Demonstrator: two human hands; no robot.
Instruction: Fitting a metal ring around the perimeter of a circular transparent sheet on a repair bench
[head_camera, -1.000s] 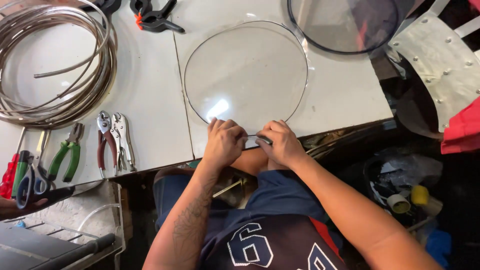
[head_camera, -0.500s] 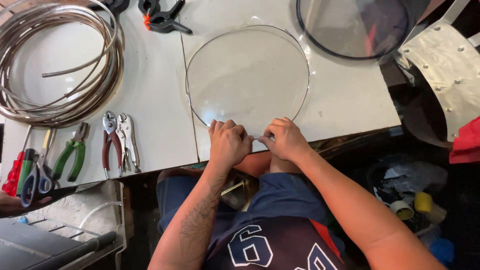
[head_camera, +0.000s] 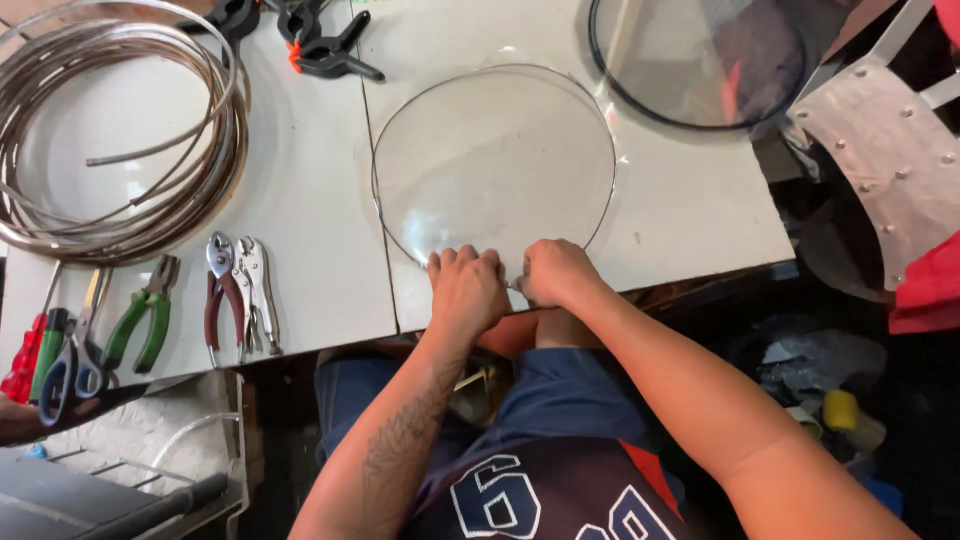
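A round clear plastic disc (head_camera: 495, 165) with a thin metal rim lies flat on the white table (head_camera: 300, 200). My left hand (head_camera: 465, 290) and my right hand (head_camera: 555, 272) sit side by side at the disc's near edge, close to the table's front edge. Both hands are closed on the metal rim there, fingers curled over it. The stretch of rim under the fingers is hidden.
A coil of metal strip (head_camera: 115, 140) lies at the far left. Green-handled pliers (head_camera: 140, 325), locking pliers (head_camera: 235, 295), scissors (head_camera: 70, 365) and a red-handled tool (head_camera: 25, 360) lie at the front left. Black spring clamps (head_camera: 320, 45) sit at the back. A dark-rimmed disc (head_camera: 700, 60) lies back right.
Both hands stay on the disc's near rim with only slight shifts of the fingers. The camera view has moved a little; the disc and tools lie as before.
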